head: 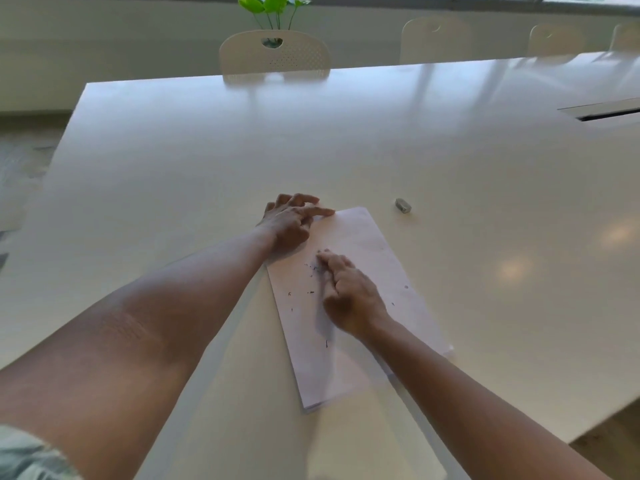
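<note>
Paper (pixel 375 252), one piece, bears left hand (pixel 289 223), right hand (pixel 349 294); one eraser (pixel 403 205) nearby.

head cam | worn on the person's head, looking forward and down | close over the tabletop (pixel 346 140), chairs (pixel 273 51) far off at the back | only one view

A pale sheet of paper (pixel 381 251) is lying askew on the white surface (pixel 242 140). The left grip (pixel 289 221) is pressing on the sheet's far left corner, its forefinger lying straight along the far edge. The right grip (pixel 349 292) is resting flat on the middle of the paper, fingertips touching it among dark crumbs (pixel 310 292). A small grey eraser (pixel 403 205) is sitting on the surface just beyond the paper's far right corner.
</note>
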The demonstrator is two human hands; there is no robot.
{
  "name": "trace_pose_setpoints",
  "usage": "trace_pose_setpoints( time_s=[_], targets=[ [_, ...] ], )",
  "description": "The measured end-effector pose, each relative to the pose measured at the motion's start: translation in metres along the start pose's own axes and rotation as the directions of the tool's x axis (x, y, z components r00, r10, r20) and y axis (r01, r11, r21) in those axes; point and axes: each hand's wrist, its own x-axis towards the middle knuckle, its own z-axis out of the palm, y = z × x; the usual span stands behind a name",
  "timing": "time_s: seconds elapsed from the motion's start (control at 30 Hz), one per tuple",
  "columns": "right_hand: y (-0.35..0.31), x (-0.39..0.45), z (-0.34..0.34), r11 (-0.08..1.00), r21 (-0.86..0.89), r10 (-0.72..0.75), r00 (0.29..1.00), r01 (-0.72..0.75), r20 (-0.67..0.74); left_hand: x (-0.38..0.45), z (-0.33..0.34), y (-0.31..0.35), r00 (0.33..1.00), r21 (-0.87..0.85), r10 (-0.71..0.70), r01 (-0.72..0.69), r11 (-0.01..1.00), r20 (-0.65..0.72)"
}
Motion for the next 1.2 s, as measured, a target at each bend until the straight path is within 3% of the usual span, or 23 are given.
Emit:
trace_pose_setpoints(
  time_s=[0.1,0.17,0.27,0.37,0.43,0.5,0.6,0.67,0.73,0.8,0.87,1.0,1.1,1.2],
  targets=[
    [-0.019,-0.009,0.009,0.977,0.2,-0.091,0.992,0.072,0.085,0.0,0.0,-0.001,1.0,-0.007,0.008,-0.008,1.0,0.0],
    [-0.022,-0.009,0.008,0.952,0.294,-0.078,0.996,0.087,-0.041,0.0,0.001,-0.003,1.0,0.003,0.019,-0.019,1.0,-0.005],
    [-0.014,0.0,0.0,0.993,0.116,0.049,0.98,-0.027,-0.193,-0.001,0.003,-0.004,0.999,0.0,0.03,-0.03,1.0,-0.022],
    [-0.011,-0.003,0.001,0.993,-0.086,0.077,0.994,-0.083,-0.076,0.0,0.004,-0.005,0.999,-0.003,0.042,-0.042,0.999,-0.033],
    [-0.02,-0.01,0.007,0.988,-0.15,-0.04,0.997,0.049,0.064,0.0,0.004,-0.005,0.999,-0.006,0.036,-0.036,0.999,-0.03],
    [-0.03,-0.016,0.014,0.977,-0.088,-0.177,0.967,0.196,0.185,0.0,0.003,-0.004,0.999,-0.001,0.034,-0.034,0.999,-0.025],
    [-0.034,-0.016,0.013,0.97,0.082,-0.239,0.963,0.23,0.127,0.001,0.002,-0.002,0.999,0.018,0.042,-0.041,0.999,-0.021],
    [-0.026,-0.01,0.006,0.982,0.112,-0.15,0.989,0.149,-0.001,0.001,0.002,-0.003,0.999,0.021,0.045,-0.044,0.999,-0.015],
    [-0.018,-0.006,-0.001,0.998,0.036,-0.042,0.996,0.045,-0.075,0.0,0.002,-0.004,0.998,0.019,0.054,-0.053,0.998,-0.018],
    [-0.013,-0.004,-0.002,0.998,-0.069,0.007,0.999,-0.01,-0.05,-0.001,0.002,-0.004,0.998,0.019,0.062,-0.061,0.998,-0.024],
    [-0.015,-0.007,0.004,0.988,-0.146,-0.041,0.999,0.044,0.019,-0.001,0.003,-0.004,0.998,0.016,0.059,-0.058,0.998,-0.034],
    [-0.034,-0.021,0.02,0.984,0.054,-0.176,0.973,0.169,0.148,-0.001,0.004,-0.005,0.997,0.011,0.059,-0.058,0.998,-0.049],
    [-0.037,-0.025,0.011,0.969,0.206,-0.137,0.991,0.137,-0.015,-0.002,0.004,-0.004,0.996,0.022,0.064,-0.063,0.998,-0.057],
    [-0.015,-0.019,-0.008,0.994,0.106,0.008,0.986,0.009,-0.166,-0.004,0.004,-0.004,0.996,0.016,0.07,-0.069,0.997,-0.058]
  ],
)
